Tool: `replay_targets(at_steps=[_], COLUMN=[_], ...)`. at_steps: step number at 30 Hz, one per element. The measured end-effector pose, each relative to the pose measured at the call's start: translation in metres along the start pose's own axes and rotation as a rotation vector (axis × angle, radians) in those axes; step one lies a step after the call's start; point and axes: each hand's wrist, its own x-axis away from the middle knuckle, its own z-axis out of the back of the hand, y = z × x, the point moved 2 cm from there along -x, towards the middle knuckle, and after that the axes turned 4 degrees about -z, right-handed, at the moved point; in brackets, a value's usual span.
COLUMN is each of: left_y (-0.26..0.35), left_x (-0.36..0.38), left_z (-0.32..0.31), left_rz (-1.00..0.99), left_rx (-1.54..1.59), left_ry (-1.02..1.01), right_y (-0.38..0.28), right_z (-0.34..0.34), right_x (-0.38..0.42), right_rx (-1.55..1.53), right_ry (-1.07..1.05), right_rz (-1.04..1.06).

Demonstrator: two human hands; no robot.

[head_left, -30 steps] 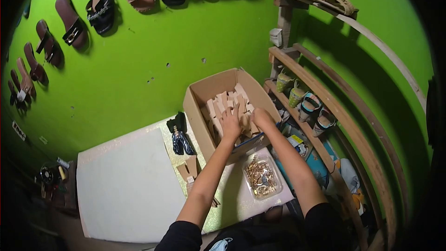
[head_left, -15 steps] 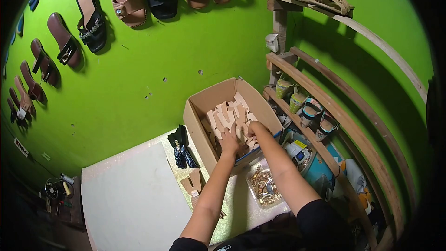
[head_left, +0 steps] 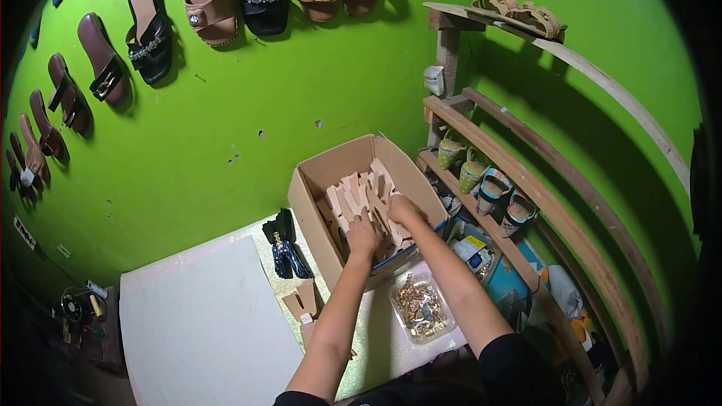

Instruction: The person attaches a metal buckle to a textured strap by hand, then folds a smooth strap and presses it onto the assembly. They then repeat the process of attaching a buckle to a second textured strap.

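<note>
Both of my hands reach into an open cardboard box [head_left: 313, 234] that holds a heap of flat tan pieces [head_left: 350, 197]. On the left side of the heap rests my left hand [head_left: 364, 234], its fingers spread over the pieces. My right hand [head_left: 404, 212] is at the right side of the heap, fingers bent against the pieces; whether it grips one is hidden. A clear tray of gold-coloured metal bits [head_left: 421, 308] stands in front of the box. Black straps [head_left: 284, 248] and tan cut pieces [head_left: 301, 302] lie left of the box.
A large white sheet [head_left: 203, 316] covers the table's left part. Wooden racks [head_left: 549, 158] with small shoes [head_left: 494, 186] stand on the right. Sandals [head_left: 263, 0] hang on the green wall [head_left: 188, 158]. A cluttered stand [head_left: 94, 316] is at the far left.
The view has shifted slightly. Inside the box, my right hand has drawn back a little from the pieces and its fingers show more. My left hand remains on the heap.
</note>
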Motion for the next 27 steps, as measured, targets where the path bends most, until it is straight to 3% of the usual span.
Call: replay_targets(at_steps=[1, 4, 5, 8, 10, 12, 13, 17, 27], left_y=[0.002, 0.005, 0.007, 0.005, 0.004, 0.004, 0.013, 0.026, 0.063], left_x=[0.0, -0.003, -0.003, -0.008, -0.011, -0.01, -0.003, 0.022, 0.1], left_z=[0.002, 0.01, 0.015, 0.018, 0.022, 0.023, 0.04, 0.06, 0.103], left_rz=[0.018, 0.056, 0.065, -0.043, -0.102, -0.149, -0.174, -0.059, 0.019], left_rx=[0.037, 0.145, 0.203, 0.423, 0.497, 1.184, 1.317, 1.545, 1.553], left_ry=[0.045, 0.146, 0.206, 0.37, 0.368, 0.246, 0.237, 0.197, 0.101], right_y=[-0.002, -0.01, -0.011, -0.014, -0.01, -0.002, 0.004, 0.023, 0.024], right_z=[0.008, 0.049, 0.054, 0.082, 0.09, 0.091, 0.087, 0.079, 0.074], right_x=[0.007, 0.041, 0.048, 0.08, 0.098, 0.114, 0.119, 0.149, 0.238], right_rx=[0.007, -0.298, -0.485, -0.573, -0.587, -0.68, -0.78, -0.873, -1.035], right_ry=[-0.001, 0.436, 0.477, 0.477, 0.483, 0.501, 0.422, 0.36, 0.092], right_rz=[-0.001, 0.323, 0.374, 0.426, 0.431, 0.47, 0.446, 0.386, 0.32])
